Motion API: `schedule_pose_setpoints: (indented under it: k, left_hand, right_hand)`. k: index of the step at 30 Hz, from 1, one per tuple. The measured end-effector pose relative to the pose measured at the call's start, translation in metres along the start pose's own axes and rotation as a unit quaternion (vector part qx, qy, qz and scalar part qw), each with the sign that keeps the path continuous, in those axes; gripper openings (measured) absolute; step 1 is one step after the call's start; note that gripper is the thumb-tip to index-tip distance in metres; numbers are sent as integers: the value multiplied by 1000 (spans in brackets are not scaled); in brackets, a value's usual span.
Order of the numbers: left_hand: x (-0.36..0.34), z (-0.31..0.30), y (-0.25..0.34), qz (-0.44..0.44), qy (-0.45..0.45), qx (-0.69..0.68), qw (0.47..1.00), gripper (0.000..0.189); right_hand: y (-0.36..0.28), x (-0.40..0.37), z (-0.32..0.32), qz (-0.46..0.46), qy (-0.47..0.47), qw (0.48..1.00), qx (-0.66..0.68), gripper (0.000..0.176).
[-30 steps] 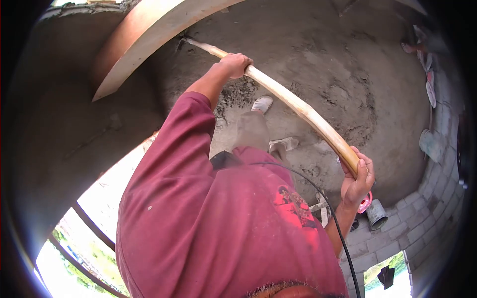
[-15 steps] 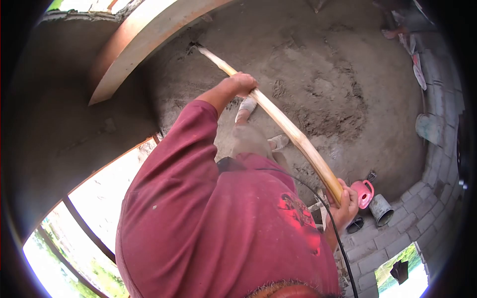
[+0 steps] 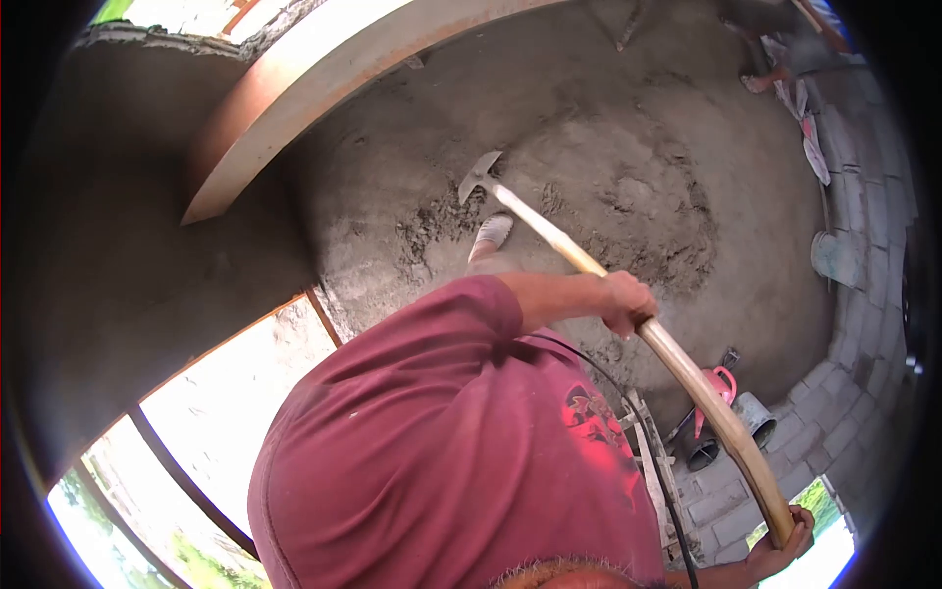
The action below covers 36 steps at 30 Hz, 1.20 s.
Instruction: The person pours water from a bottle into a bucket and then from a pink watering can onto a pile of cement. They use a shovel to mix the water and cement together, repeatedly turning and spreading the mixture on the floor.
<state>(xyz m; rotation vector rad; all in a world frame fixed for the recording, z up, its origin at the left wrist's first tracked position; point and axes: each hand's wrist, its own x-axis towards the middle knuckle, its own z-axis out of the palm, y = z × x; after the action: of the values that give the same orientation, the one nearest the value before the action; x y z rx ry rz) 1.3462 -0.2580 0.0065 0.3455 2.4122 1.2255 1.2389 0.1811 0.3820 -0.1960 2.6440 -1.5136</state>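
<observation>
A hoe (image 3: pixel 549 233) with a long pale wooden handle slants across the view. Its grey metal blade (image 3: pixel 478 178) is at the upper left end, over the wet, rough mortar on the floor. My left hand (image 3: pixel 629 302) is wrapped round the middle of the handle. Near the handle's butt end, at the lower right, my right hand (image 3: pixel 782 546) is closed on it. One light-coloured shoe (image 3: pixel 494 231) shows just below the blade; the other foot is hidden.
Churned mortar (image 3: pixel 653 216) covers the floor's middle. A pink watering can (image 3: pixel 723 385) and a grey bucket (image 3: pixel 755 417) stand by the block wall (image 3: pixel 819 393). Another bucket (image 3: pixel 835 257) is at right. A person's foot (image 3: pixel 756 82) shows at upper right. A curved beam (image 3: pixel 285 108) spans upper left.
The hoe has been drawn back toward the lower right, its blade moving from the beam's edge to near my shoe. Both hands moved right and down with the handle.
</observation>
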Motion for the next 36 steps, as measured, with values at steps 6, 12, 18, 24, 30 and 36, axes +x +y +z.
schedule_pose_setpoints:
  k: [6,12,18,24,30,36]
  left_hand:
    - [-79,-25,-39,-57,7,-15,998,26]
    - [-210,-43,-220,-288,-51,13,956,19]
    - [-260,-40,-272,-303,-105,55,946,27]
    - [-198,0,-225,-303,-59,51,950,29]
    - [-84,35,-136,-248,-72,20,966,27]
    - [50,67,1,-89,23,-38,995,31]
  right_hand:
    - [37,9,51,71,-58,986,137,33]
    - [53,-21,343,102,-269,936,203,40]
    - [77,-60,410,195,-290,894,282,29]
    - [118,-47,335,154,-246,917,273,24]
    - [139,-1,195,79,-236,939,237,21]
    - [127,43,-4,-51,-155,980,113,26]
